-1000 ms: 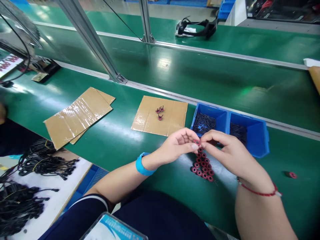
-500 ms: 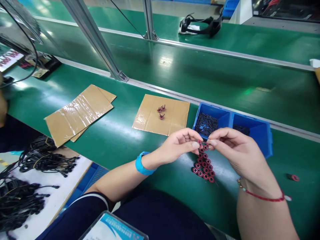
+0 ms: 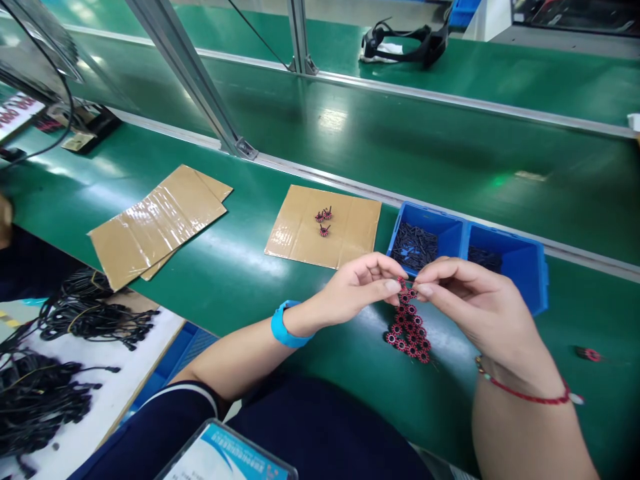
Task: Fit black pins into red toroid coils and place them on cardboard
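Note:
My left hand pinches a small red and black part between thumb and fingertips. Close to its right, my right hand has thumb and forefinger pressed together; what they hold is too small to make out. Below the fingertips several red and black ring-shaped parts lie grouped on the green table. Three similar parts with dark pins rest on a cardboard sheet. Behind my right hand are two blue bins, the left bin holding dark slender pieces.
Two overlapping cardboard sheets lie at the left. One more red part is at the far right. Metal frame posts rise behind the table. Bundled black cables sit at lower left, near a person's sleeve.
The view has shifted very slightly. Both hands stay nearly in place, with small finger movements at the part between them.

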The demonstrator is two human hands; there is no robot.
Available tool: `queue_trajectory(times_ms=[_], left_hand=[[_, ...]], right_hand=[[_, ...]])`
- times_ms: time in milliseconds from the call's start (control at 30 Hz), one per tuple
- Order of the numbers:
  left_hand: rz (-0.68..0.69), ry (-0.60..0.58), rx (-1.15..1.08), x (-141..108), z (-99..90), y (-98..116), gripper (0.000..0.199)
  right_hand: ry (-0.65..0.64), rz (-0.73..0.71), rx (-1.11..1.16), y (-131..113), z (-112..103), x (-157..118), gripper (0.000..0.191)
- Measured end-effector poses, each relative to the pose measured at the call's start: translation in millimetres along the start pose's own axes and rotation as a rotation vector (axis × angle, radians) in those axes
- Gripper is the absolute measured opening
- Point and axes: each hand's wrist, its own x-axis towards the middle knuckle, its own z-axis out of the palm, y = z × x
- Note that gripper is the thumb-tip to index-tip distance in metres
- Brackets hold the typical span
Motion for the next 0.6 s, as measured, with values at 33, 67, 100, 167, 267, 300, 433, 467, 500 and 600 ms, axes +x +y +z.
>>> queue_trajectory(times_ms=[33, 67, 100, 167, 267, 300, 433, 467, 500, 600], left_hand=[[0.006, -0.003, -0.004, -0.1, 0.0, -0.3, 0.024], [0.011, -0.003, -0.007, -0.1, 0.0, -0.6, 0.024], [0.015, 0.000, -0.010, -0.2, -0.1, -1.0, 0.023], [0.017, 0.011, -0.017, 0.1, -0.2, -1.8, 0.023], [0.012, 0.024, -0.027, 0.9, -0.4, -3.0, 0.024], [0.012, 0.023, -0.031, 1.2, -0.5, -3.4, 0.024], [0.022, 0.020, -0.042, 1.5, -0.8, -4.3, 0.023], [0.024, 0.021, -0.041, 1.4, -0.8, -4.4, 0.023], [0.026, 0.022, -0.040, 1.2, -0.8, -4.4, 0.023], [0.028, 0.021, -0.039, 1.0, -0.7, -4.2, 0.022]], right_hand=[[0.014, 0.006, 0.014, 0.4, 0.9, 0.2, 0.003], [0.029, 0.014, 0.026, 0.9, 1.8, 0.4, 0.004], [0.042, 0.022, 0.037, 1.5, 2.6, 0.5, 0.005], [0.058, 0.032, 0.055, 2.3, 3.7, 0.5, 0.006], [0.051, 0.025, 0.070, 2.8, 4.0, 0.5, 0.006], [0.045, 0.018, 0.072, 2.9, 3.9, 0.5, 0.005], [0.023, 0.005, 0.069, 4.6, 3.9, 1.3, 0.004], [0.028, 0.008, 0.073, 5.4, 4.0, 1.7, 0.005], [0.035, 0.015, 0.079, 6.2, 4.3, 2.0, 0.005], [0.056, 0.027, 0.105, 7.8, 4.9, 2.9, 0.009]])
